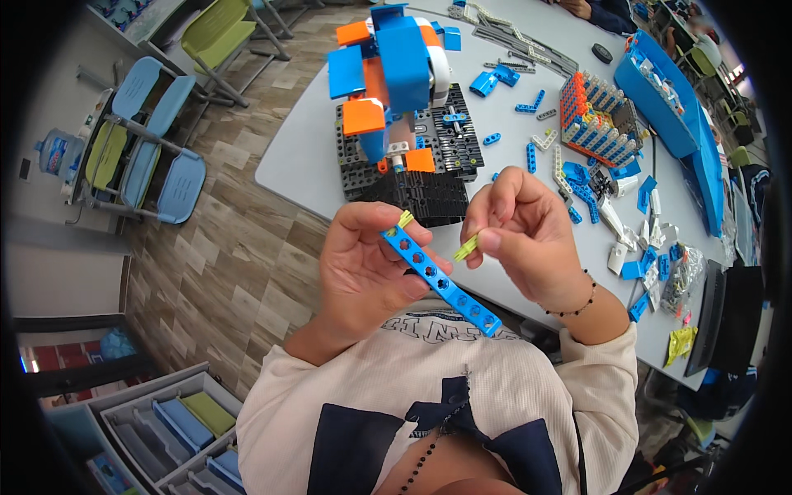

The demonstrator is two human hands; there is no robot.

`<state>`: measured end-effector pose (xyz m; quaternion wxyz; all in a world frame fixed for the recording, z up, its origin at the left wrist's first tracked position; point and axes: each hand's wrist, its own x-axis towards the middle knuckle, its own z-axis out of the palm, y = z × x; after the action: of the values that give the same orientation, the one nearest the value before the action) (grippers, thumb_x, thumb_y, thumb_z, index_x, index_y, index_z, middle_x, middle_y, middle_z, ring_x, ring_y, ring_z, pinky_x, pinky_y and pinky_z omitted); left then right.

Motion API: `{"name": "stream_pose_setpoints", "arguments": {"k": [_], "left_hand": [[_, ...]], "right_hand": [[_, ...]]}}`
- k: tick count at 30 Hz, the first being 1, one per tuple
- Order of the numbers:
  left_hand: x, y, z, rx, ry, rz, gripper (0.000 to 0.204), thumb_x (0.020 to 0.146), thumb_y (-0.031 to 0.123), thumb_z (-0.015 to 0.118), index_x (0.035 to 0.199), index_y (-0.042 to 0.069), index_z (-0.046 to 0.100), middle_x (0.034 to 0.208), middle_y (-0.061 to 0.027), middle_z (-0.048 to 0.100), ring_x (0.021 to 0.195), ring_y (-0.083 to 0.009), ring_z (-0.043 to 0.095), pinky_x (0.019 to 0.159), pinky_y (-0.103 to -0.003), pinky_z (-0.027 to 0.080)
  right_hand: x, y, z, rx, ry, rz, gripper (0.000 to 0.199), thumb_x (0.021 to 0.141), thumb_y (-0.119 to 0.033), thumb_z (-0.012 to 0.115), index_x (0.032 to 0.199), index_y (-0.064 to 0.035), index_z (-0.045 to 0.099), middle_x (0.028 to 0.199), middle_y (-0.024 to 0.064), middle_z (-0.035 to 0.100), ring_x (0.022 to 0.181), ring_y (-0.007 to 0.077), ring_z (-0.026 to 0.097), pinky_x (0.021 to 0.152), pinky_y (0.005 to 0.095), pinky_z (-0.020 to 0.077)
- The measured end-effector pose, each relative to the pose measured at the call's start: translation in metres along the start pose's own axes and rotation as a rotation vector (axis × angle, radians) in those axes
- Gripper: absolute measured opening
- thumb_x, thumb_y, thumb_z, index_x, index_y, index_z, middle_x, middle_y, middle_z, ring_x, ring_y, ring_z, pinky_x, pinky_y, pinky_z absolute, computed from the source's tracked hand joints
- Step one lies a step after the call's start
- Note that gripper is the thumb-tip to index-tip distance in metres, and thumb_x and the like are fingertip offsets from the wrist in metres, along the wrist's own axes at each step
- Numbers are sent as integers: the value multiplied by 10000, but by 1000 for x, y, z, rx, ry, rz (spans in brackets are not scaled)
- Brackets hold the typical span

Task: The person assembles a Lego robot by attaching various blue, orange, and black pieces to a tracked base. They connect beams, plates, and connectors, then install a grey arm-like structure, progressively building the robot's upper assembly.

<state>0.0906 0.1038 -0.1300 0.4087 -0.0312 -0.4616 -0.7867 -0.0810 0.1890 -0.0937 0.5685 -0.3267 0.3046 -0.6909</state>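
Note:
My left hand (359, 268) is closed on a long blue building beam (441, 283) with a row of holes, tilted down to the right. A small yellow-green connector piece (404, 219) sits at the beam's upper end, by my left fingertips. Between the thumb and fingers of my right hand (524, 235) is a second yellow-green connector (467, 247), apart from the beam. Just beyond my hands stands a blue, orange and black brick model (404, 66) on a dark base with black tracks (417, 195).
Loose blue, white and grey parts (586, 186) lie across the white table (305, 165). An orange and white brick rack (598, 120) and a blue bin (660, 99) stand at the right. Chairs (157, 140) are at the left. Another person's hand (575, 8) rests at the far edge.

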Motion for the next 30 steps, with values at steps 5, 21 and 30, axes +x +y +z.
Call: {"name": "stream_pose_setpoints", "arguments": {"k": [5,21,30], "left_hand": [[-9,6,-2,10,-10,60,563,800,-28,710,1240,57,370,1104,-132,552,966,-207,655,840,-335,576],[-20,5,-12,109,-92,95,487,811,-74,670,1181,30,370,1043,-134,491,974,-201,629,860,-344,572],[-23,3,-17,50,-19,45,455,821,-56,668,1163,23,379,1049,-131,494,977,-195,628,862,-329,559]], "right_hand": [[-6,12,17,8,-59,-57,231,837,61,642,877,-56,446,905,100,600,796,117,625,727,240,545],[-15,28,21,33,-95,28,184,856,84,600,860,-32,457,954,112,588,875,119,615,778,272,564],[-9,29,18,-6,-83,61,183,859,65,605,864,-36,452,942,103,593,862,116,628,781,270,573]]}}
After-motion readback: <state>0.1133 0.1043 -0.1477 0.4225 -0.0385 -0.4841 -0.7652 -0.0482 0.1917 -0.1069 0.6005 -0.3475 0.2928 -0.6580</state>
